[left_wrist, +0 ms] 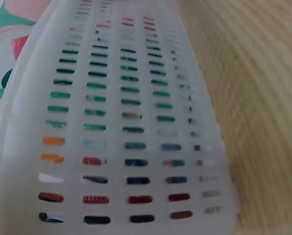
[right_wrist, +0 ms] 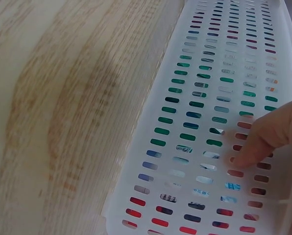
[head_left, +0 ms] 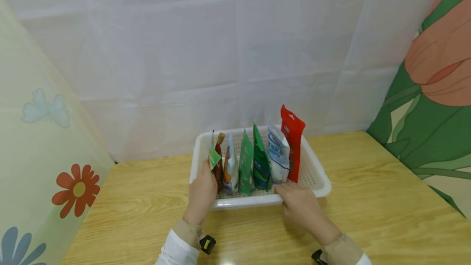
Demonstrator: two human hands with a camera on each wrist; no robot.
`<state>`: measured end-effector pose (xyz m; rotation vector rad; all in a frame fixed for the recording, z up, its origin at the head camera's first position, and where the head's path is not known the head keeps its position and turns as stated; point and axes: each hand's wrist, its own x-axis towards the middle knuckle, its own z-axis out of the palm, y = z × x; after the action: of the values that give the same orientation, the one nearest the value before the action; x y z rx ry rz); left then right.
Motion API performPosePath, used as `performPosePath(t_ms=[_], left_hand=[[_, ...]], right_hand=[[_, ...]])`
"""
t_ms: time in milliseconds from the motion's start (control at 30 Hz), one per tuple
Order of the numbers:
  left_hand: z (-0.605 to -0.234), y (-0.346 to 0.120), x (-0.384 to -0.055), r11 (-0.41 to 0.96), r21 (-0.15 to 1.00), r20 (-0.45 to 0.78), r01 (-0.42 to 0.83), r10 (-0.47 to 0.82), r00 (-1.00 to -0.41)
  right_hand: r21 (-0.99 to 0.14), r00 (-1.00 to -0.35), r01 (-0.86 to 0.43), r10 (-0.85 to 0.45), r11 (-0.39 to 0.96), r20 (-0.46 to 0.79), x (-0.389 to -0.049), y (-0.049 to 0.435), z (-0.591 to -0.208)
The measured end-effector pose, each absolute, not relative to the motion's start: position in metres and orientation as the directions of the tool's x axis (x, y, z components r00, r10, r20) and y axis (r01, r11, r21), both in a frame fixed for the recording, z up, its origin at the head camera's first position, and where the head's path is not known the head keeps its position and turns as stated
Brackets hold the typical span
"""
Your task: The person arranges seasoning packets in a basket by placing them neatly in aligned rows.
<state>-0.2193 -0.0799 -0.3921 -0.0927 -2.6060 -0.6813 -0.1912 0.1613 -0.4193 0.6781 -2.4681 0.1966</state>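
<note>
A white perforated plastic basket stands on the table. In it, packets stand side by side: a green-topped one at the left, a white-and-orange one, a light green one, a dark green one, a white-and-blue one and a red one. A dark red bottle-like item stands near the left end. My left hand is at the front left corner, beside the green-topped packet; its fingertips are hidden. My right hand grips the front rim, one digit against the outer wall.
The wood-grain table extends to both sides of the basket. A white sheet hangs right behind it. Flower-printed panels stand at the left and right. Black straps or devices are at the wrists.
</note>
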Motion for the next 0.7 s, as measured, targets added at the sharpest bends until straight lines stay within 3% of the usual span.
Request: performPosePath(t_ms=[400,700], left_hand=[[-0.378,-0.085,-0.231,0.871,0.476,0.329,0.118,-0.052,-0.943],[-0.380,-0.085,-0.236,0.873,0.473,0.358,0.118,-0.068,-0.931]], right_hand=[[0.006,-0.728,-0.498,-0.421,0.867,0.541,-0.190,0.161,-0.417],[-0.004,-0.750,-0.484,-0.413,0.875,0.517,-0.188,0.159,-0.416]])
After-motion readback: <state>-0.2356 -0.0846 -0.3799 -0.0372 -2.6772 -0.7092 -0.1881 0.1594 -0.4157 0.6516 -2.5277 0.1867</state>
